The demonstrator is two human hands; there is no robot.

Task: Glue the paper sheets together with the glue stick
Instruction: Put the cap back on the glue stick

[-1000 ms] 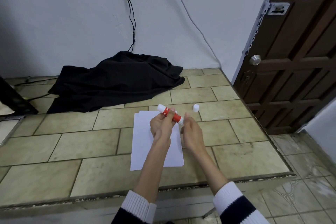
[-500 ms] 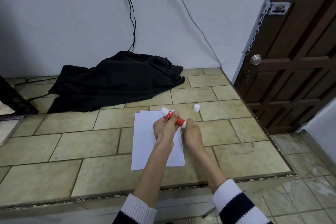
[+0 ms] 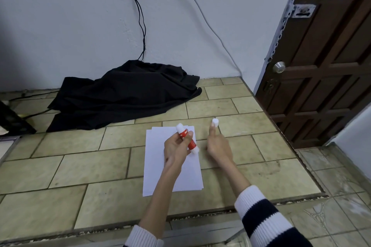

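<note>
A black cloth (image 3: 124, 94) lay bunched at the rear left of the tiled counter (image 3: 60, 166), against the wall, with a black cable (image 3: 140, 16) hanging down to it. White paper sheets (image 3: 172, 158) lay stacked flat near the counter's middle, their edges slightly offset. The left hand (image 3: 176, 148) was raised over the sheets, its fingers curled round the red glue stick (image 3: 185, 139), which pointed away and to the left. The right hand (image 3: 217, 144) was just right of the sheets, fingers extended toward the white cap (image 3: 215, 122); one fingertip met the cap in the view, but whether it pinched the cap could not be determined. The cap stood on the counter beyond the sheets' far right corner. A brown door (image 3: 325, 66) stood at the right.
</note>
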